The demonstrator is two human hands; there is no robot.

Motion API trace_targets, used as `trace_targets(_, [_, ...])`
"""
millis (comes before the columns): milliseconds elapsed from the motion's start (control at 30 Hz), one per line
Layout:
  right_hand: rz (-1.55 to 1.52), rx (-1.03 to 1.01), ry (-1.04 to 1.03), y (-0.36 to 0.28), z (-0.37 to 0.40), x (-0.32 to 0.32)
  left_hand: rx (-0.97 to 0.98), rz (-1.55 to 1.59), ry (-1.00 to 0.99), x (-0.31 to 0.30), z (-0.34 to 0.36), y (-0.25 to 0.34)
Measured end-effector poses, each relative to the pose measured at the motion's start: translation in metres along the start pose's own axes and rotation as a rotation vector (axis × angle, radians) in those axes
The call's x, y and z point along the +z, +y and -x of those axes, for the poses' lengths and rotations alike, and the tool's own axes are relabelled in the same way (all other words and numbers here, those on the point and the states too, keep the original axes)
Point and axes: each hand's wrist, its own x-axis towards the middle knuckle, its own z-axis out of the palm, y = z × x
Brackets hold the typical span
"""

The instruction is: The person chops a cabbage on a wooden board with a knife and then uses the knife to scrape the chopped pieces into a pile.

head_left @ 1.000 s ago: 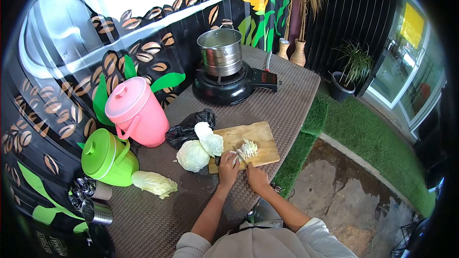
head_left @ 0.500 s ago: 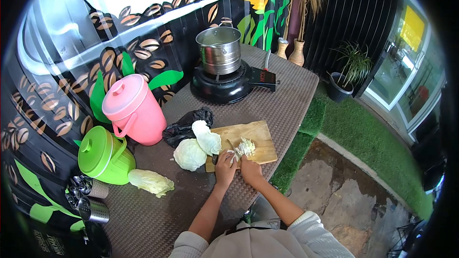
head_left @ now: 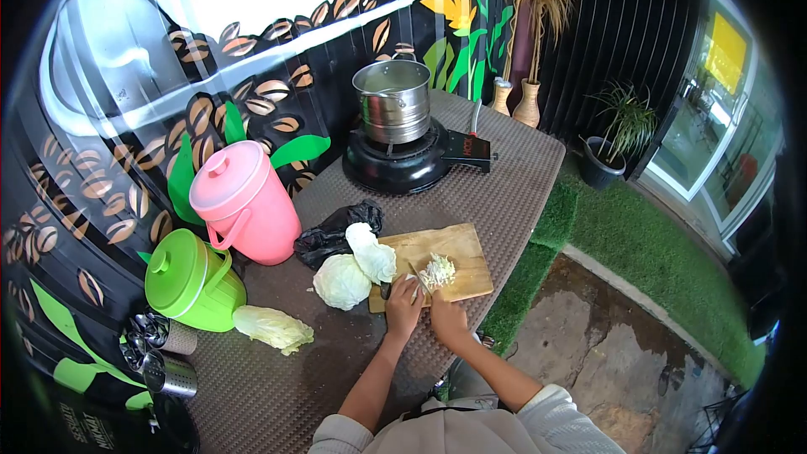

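Observation:
A kitchen knife point(head_left: 418, 275) is gripped in my right hand point(head_left: 450, 321) at the near edge of the wooden cutting board point(head_left: 469, 244). Its blade points away, between my left fingers and a heap of shredded cabbage point(head_left: 439, 271). My left hand point(head_left: 404, 306) is closed, fingertips curled down on a pale piece of cabbage that they mostly hide. Left of the board sits a cabbage head point(head_left: 341, 282), with a loose cabbage leaf point(head_left: 371, 252) leaning against it and overlapping the board's edge. A small dark object beside my left fingers is too small to make out.
A steel pot point(head_left: 392, 102) stands on a black gas stove point(head_left: 395, 164) at the back. A black plastic bag point(head_left: 336, 234), pink jug point(head_left: 248, 206), green jug point(head_left: 193, 282), napa cabbage point(head_left: 273, 328) and steel utensil holder point(head_left: 171, 372) line the left side. The table's edge point(head_left: 523, 235) runs along the right.
The whole view has shifted slightly, so everything appears a little lower and further right. My hands keep nearly the same place at the board, with the knife still beside the shredded cabbage.

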Motion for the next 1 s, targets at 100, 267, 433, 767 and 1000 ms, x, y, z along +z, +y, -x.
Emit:
trace_targets(100, [0.051,0.003,0.061,0.006,0.001,0.019,0.015,0.0,0.013,0.001,-0.001,-0.002])
trace_targets(267, [0.017,-0.083,-0.001,0.017,-0.017,0.009,-0.001,0.028,0.009,0.001,0.0,0.0])
trace_targets(433, [0.041,0.002,-0.001,0.006,0.002,0.013,0.012,0.013,0.016,0.0,0.001,-0.002])
trace_targets(767, [0.018,0.033,0.004,0.0,0.003,0.003,-0.015,0.029,0.014,-0.003,0.0,-0.001])
trace_targets(1000, [-0.026,0.014,-0.047,0.002,-0.021,0.017,0.001,0.033,0.011,-0.002,0.001,-0.002])
